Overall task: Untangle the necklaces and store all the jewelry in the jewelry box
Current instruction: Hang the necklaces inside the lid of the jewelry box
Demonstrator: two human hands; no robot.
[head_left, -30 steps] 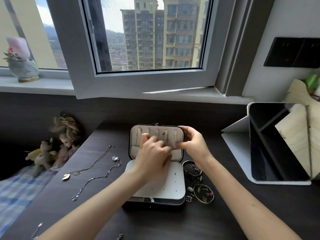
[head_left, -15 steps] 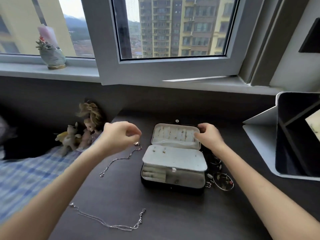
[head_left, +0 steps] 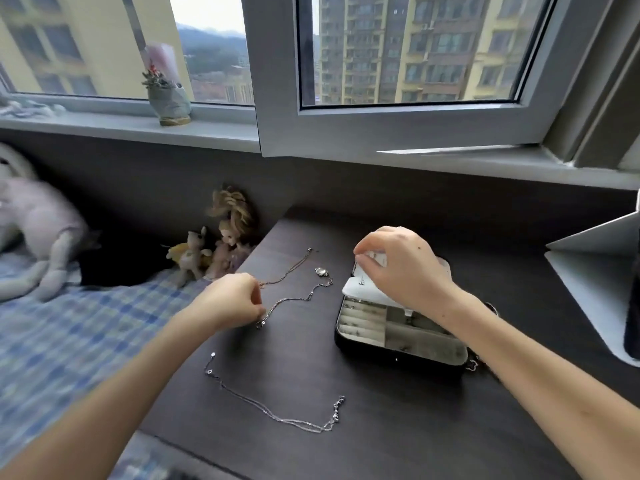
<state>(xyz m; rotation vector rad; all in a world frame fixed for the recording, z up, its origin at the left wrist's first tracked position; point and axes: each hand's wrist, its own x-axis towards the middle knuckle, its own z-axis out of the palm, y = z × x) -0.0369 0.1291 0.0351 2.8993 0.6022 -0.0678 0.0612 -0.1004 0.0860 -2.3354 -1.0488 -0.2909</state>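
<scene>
Right hand (head_left: 398, 268) has its fingers curled on the top corner of the lid (head_left: 446, 270). My read is that it props the jewelry box (head_left: 391, 360) open and stops it sliding on the bench (head_left: 381, 438). The white insert flap (head_left: 356, 289) lies tipped over the far half, so the front compartments are exposed for loading. Left hand (head_left: 230, 301) is curled tight at the near end of the silver pendant chain (head_left: 298, 298). It looks like a fingertip pinch, but blur makes that uncertain. That chain lies apart from the thin rose chain (head_left: 291, 270) behind it. The third necklace (head_left: 270, 414) lies loose near the front edge, untouched. All three chains are out of the box, left of it.
</scene>
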